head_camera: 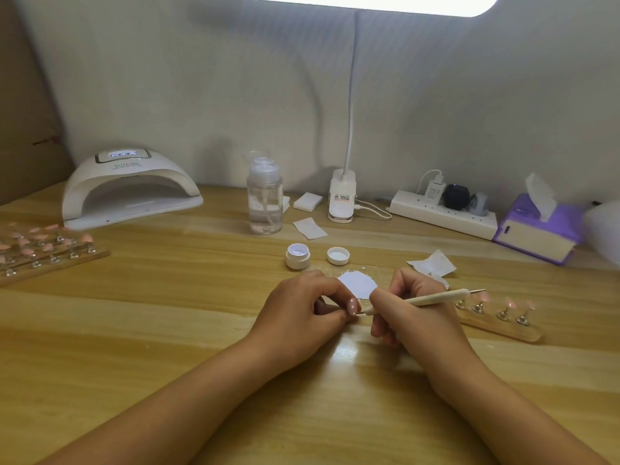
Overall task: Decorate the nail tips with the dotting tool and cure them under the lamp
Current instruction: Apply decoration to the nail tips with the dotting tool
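Pinching the nail tip (352, 306) in the left hand (302, 307) just in front of the paint patch (357, 283), the person grips the dotting tool (429, 299) in the right hand (399, 307), and I reckon any wobble could smear the wet dots.

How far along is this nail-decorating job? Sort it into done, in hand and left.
Done: the jar is open, white paint is spread out, and the nail tip pinched by the left hand bears white dots. In hand: the right hand holds the dotting tool at that tip. Left: tips on the small stand and the rack look plain; the lamp looks empty.
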`<state>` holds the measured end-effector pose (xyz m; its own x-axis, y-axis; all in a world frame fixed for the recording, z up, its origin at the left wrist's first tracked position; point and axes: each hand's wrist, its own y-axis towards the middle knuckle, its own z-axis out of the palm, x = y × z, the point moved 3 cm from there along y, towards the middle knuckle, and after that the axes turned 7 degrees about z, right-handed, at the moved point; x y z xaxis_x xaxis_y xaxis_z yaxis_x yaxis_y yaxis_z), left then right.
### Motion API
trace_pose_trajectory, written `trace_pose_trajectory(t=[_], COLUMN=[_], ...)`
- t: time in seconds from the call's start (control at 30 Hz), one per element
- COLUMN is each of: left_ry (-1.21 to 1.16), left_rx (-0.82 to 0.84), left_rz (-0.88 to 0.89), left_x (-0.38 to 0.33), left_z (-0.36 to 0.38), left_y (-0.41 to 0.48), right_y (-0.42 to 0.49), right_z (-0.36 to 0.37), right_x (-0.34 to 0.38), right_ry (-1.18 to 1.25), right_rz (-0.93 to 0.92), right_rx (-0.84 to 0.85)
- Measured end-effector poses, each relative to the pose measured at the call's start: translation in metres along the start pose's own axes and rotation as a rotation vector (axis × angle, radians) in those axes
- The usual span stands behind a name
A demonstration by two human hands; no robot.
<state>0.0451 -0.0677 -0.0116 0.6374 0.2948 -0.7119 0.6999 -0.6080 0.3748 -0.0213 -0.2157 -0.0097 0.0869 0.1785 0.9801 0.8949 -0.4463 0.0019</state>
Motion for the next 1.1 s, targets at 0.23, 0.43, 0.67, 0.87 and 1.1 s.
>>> trace_pose_trajectory(t=[0.23, 0.43, 0.67, 0.87, 1.1], left_ry=[-0.002, -0.027, -0.033, -0.016, -0.014], left_rx=[0.0, 0.007, -0.008, -0.011, -0.012], left_rz=[-0.001, -0.008, -0.01, -0.002, 0.0], left_x=[-0.001, -0.001, 0.0, 0.0, -0.001], left_z=[0.0, 0.001, 0.001, 0.001, 0.001], left_y=[0.0, 0.0, 0.0, 0.0, 0.0], right_y=[-0.002, -0.003, -0.003, -0.005, -0.003], right_z=[-0.001, -0.011, -0.008, -0.001, -0.001], right_x=[0.003, 0.006, 0.006, 0.006, 0.005], right_ry=[0.029, 0.322, 0.266, 0.089, 0.063], right_rz=[-0.005, -0.023, -0.011, -0.002, 0.004], right_rx=[0.014, -0.018, -0.021, 0.006, 0.006])
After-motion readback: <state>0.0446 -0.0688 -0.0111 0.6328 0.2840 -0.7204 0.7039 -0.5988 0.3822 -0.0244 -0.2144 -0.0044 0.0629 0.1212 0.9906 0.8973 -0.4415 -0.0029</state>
